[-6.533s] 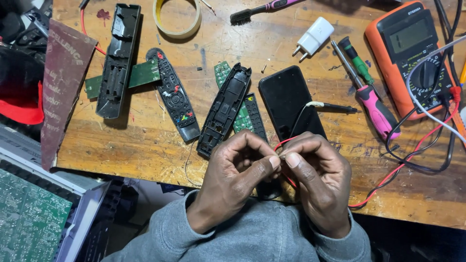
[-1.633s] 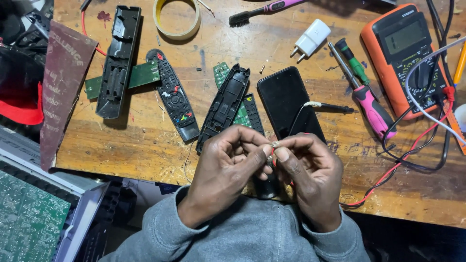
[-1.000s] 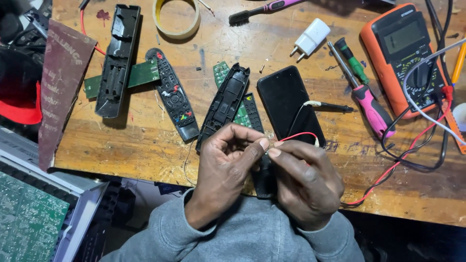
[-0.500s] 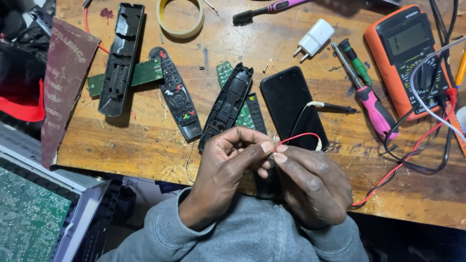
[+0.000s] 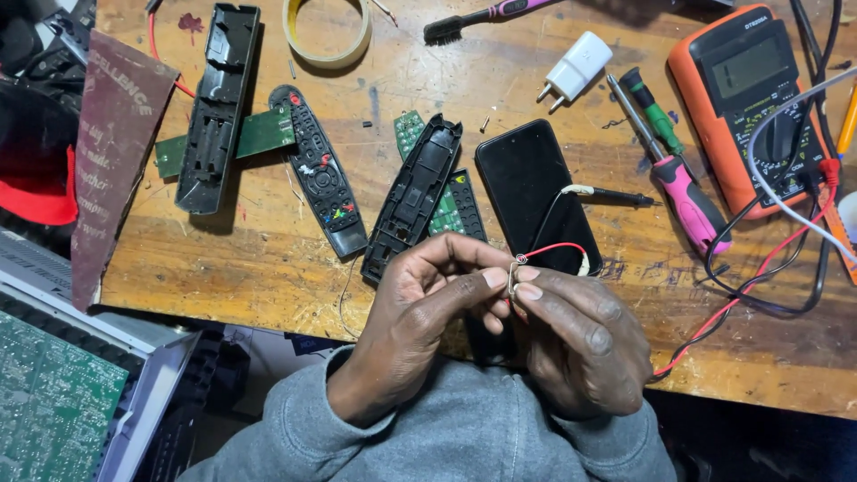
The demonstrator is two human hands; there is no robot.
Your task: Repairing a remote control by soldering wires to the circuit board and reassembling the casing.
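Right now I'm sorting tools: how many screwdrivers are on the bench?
2. The green-handled screwdriver lies beside the multimeter; the pink-handled screwdriver lies just below it, right of the phone. Others may be out of view.

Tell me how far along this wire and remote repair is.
Done: the remote shells lie opened on the bench, circuit boards exposed. In hand: left hand and right hand pinch a small metal piece at the red wire end. Left: nothing is reassembled; the back cover lies apart.
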